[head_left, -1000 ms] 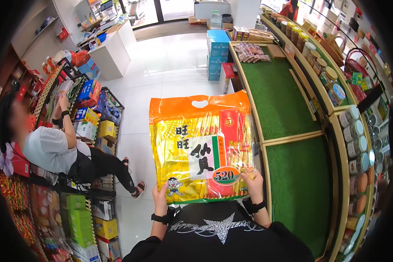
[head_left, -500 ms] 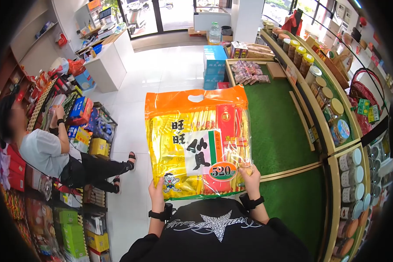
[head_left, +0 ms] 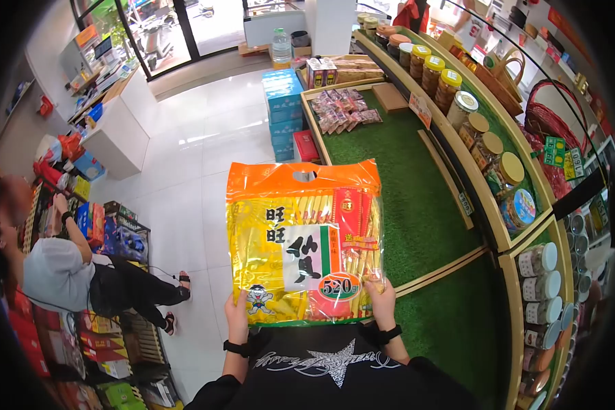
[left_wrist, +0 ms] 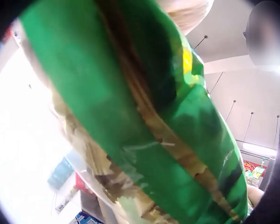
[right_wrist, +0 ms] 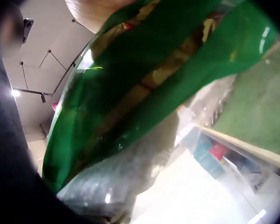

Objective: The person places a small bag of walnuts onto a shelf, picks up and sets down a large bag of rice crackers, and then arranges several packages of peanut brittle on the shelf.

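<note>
In the head view, a large plastic snack bag [head_left: 273, 263] is held upright in front of my chest. It has an orange top band with a cut-out handle, a yellow and clear front with "520" printed on it, and wrapped sticks showing inside. My left hand [head_left: 236, 318] grips its lower left corner, thumb on the front. At the lower right corner my right hand [head_left: 383, 305] holds it the same way. Both wrist views are mostly filled by the bag's green underside [left_wrist: 79, 60], with part of a palm [right_wrist: 91, 11] at the top; the other fingers are hidden behind the bag.
On the right runs a wooden display stand with green turf [head_left: 417, 184], packets [head_left: 342, 109] at its far end and jars [head_left: 543, 283] along its side. Blue boxes [head_left: 283, 96] are stacked ahead. A person [head_left: 61, 273] stands at the left shelves. White tiled floor [head_left: 191, 150] lies between.
My view has turned to the right, so the stand and blue boxes sit further left. The bag stays in both hands, a little lower in view. The other person's legs have shifted.
</note>
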`<move>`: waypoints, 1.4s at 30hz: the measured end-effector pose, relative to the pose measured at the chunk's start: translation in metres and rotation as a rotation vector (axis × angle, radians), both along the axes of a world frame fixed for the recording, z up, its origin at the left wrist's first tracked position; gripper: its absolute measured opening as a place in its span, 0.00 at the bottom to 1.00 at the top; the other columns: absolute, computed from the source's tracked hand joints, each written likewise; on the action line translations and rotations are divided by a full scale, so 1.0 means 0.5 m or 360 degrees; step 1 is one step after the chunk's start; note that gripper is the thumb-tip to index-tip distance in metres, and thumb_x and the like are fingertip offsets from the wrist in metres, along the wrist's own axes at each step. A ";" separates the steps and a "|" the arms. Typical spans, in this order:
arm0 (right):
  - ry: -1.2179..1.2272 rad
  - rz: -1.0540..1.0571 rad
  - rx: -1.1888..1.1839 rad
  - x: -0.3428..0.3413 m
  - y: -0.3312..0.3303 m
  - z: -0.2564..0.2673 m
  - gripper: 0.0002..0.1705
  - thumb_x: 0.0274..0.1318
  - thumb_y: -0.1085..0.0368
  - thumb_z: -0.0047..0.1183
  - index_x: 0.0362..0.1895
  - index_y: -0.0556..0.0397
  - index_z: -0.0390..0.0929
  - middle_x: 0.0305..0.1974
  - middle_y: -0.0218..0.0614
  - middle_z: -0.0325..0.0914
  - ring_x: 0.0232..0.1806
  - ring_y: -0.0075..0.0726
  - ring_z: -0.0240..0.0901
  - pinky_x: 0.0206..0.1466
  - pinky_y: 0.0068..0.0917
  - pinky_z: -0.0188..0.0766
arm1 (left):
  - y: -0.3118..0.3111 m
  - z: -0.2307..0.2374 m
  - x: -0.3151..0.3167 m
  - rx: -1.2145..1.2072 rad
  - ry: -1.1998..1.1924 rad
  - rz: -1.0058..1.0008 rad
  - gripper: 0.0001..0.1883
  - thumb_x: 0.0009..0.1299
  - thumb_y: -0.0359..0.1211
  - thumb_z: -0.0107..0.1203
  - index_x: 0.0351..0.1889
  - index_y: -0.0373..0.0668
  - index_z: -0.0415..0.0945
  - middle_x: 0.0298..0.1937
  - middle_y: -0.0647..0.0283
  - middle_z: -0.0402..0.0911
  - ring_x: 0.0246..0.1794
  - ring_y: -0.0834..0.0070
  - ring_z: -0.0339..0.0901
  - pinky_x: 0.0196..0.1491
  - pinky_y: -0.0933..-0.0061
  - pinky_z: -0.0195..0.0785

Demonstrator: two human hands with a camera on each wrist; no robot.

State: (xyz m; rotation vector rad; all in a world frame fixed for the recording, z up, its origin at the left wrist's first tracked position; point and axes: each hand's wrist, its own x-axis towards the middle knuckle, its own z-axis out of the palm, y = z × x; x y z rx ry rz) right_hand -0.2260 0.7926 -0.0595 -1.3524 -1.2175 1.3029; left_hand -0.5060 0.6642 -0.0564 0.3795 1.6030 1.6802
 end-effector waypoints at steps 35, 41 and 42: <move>-0.0055 -0.0205 -0.0003 -0.422 0.275 -0.021 0.15 0.55 0.60 0.48 0.35 0.61 0.72 0.26 0.34 0.75 0.28 0.22 0.68 0.33 0.24 0.66 | 0.304 -0.033 -0.462 -0.0086 0.0072 -0.0157 0.15 0.69 0.37 0.45 0.41 0.32 0.70 0.35 0.65 0.75 0.32 0.83 0.70 0.36 0.81 0.63; -0.0130 -0.0103 0.0040 -0.448 0.329 -0.030 0.15 0.56 0.58 0.46 0.33 0.60 0.73 0.25 0.32 0.75 0.28 0.21 0.67 0.33 0.24 0.65 | 0.354 -0.014 -0.468 -0.0049 0.0132 -0.0078 0.15 0.69 0.37 0.45 0.41 0.32 0.70 0.35 0.65 0.75 0.32 0.83 0.70 0.36 0.82 0.63; -0.0161 -0.0090 0.0059 -0.449 0.343 -0.034 0.15 0.56 0.58 0.46 0.33 0.59 0.73 0.26 0.32 0.75 0.28 0.21 0.68 0.33 0.23 0.65 | 0.369 -0.011 -0.467 -0.0040 0.0141 -0.0052 0.15 0.69 0.36 0.45 0.41 0.32 0.71 0.35 0.65 0.75 0.32 0.83 0.70 0.36 0.81 0.64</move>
